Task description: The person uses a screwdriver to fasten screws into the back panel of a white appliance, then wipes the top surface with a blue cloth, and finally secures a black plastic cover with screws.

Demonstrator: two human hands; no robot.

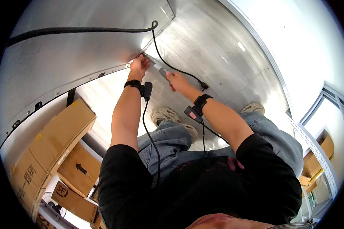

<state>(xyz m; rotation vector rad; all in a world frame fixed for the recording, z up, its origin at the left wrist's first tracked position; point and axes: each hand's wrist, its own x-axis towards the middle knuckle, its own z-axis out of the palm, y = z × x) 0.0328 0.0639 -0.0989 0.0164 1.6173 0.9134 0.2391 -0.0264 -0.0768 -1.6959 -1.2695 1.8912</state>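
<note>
My right hand (176, 81) is wrapped round the grey handle of a screwdriver (161, 70). Its thin shaft points up and left to the lower edge of a large silver metal panel (84, 42). At that edge my left hand (140, 65) is closed, fingertips beside the screwdriver's tip. Whatever those fingers pinch is too small and covered to make out. Small screws and holes run along the panel's edge. A black power cord (82, 29) crosses the panel, loops at its corner and drops to a plug (205, 86) on the floor, near my right wrist.
Cardboard boxes (59, 137) stand at the left below the panel. Pale wood-look floor (218, 49) lies ahead, bordered by a white wall (290, 45) on the right. A white perforated rack post (313, 152) and more boxes are at the right. Cables hang from both wrist bands.
</note>
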